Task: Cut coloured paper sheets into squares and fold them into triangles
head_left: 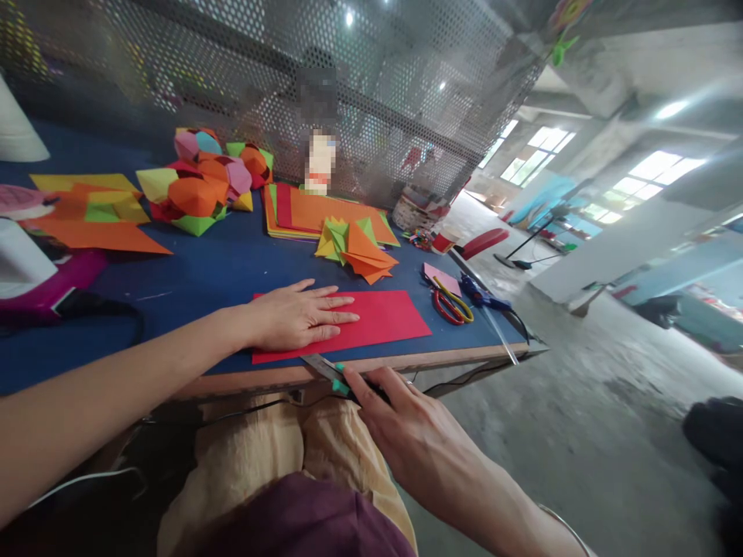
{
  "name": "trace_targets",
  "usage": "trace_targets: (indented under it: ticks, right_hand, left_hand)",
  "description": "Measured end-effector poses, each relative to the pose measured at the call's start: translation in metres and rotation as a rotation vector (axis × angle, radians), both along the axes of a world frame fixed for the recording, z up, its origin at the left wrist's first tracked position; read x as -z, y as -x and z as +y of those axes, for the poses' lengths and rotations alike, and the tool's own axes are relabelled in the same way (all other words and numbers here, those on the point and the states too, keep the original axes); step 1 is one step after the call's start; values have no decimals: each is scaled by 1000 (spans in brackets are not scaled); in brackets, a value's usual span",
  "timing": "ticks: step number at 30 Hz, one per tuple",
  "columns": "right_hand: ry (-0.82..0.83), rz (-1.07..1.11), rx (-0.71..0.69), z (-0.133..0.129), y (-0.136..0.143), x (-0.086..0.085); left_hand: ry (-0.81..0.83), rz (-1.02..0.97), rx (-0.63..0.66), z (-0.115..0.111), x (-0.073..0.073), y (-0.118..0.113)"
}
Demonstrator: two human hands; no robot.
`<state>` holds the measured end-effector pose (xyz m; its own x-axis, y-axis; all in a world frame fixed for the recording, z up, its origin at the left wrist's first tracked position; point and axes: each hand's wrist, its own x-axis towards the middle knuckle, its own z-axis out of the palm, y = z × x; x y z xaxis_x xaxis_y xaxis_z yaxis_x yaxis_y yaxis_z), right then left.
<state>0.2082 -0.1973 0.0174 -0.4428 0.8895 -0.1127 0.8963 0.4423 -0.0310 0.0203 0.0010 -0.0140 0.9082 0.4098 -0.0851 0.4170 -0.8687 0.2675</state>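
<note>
A red sheet of paper [388,316] lies along the front edge of the blue table. My left hand [296,316] rests flat on its left half, fingers spread and pointing right. In my right hand [395,398] is a utility knife [325,370] with a teal and dark handle, the fingers wrapped round it. Its blade points left and up, with the tip at the paper's lower edge by the table edge. From this view I cannot tell whether the blade touches the paper. Part of the handle is hidden by my right fingers.
Scissors [451,302], a pink pad [442,278] and a blue glue gun [484,294] lie to the right. Behind are stacked coloured sheets [325,207], folded paper pieces [368,251] and paper flowers [200,189]. A magenta device [70,282] with a cord stands left.
</note>
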Motion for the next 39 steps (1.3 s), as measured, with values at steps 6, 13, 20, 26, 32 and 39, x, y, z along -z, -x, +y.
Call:
trace_targets:
  ticks: [6,13,20,26,32,39]
  right_hand:
    - [-32,13,-19,0,3,-2]
    - [-7,22,-20,-1,3,-1]
    - [-46,17,-35,2,4,0]
    - [-34,21,-40,2,7,-2]
    - [-62,36,-62,4,8,1]
    - [-24,-7,-67,7,16,-6]
  left_hand:
    - [-4,3,-4,-1,-1,0]
    - [-8,13,-4,0,-1,0]
    - [-13,13,-4,0,0,-1]
    - [-14,8,-3,-1,0,0]
    - [-14,12,-6,-2,-2,0]
    - [-7,10,-9,-3,-3,0]
